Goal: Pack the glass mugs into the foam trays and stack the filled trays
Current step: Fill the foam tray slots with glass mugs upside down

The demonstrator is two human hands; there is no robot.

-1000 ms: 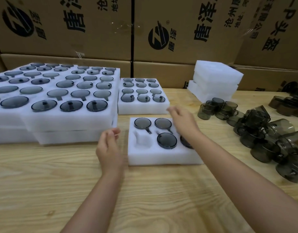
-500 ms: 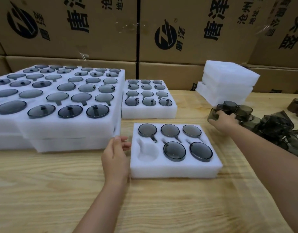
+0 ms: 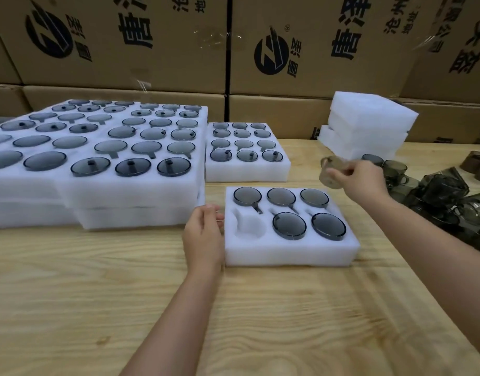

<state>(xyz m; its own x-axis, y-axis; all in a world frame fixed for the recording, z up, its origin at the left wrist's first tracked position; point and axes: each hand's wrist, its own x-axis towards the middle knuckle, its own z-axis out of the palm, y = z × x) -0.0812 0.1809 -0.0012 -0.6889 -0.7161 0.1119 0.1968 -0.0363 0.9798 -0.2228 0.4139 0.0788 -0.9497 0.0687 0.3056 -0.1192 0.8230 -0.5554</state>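
Beyond the foam tray [image 3: 287,256] your right hand [image 3: 361,183] grips a mug [image 3: 329,172]; seat it inverted in the tray's near-left pocket [image 3: 249,226], your relaxed left hand [image 3: 203,234] alongside.

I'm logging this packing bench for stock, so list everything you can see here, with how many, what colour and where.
near tray: one, white, table centre, front-left slot empty
packed mugs: five, smoky grey, in near tray
held mug: one, smoky, in right hand
loose mugs: many, dark smoky, table's right side
filled trays: several, white, left and behind near tray
foam stack: one, white, back right
boxes: several, brown, behind table
table: one, light wood
left hand: touches near tray's left edge
right hand: grips held mug
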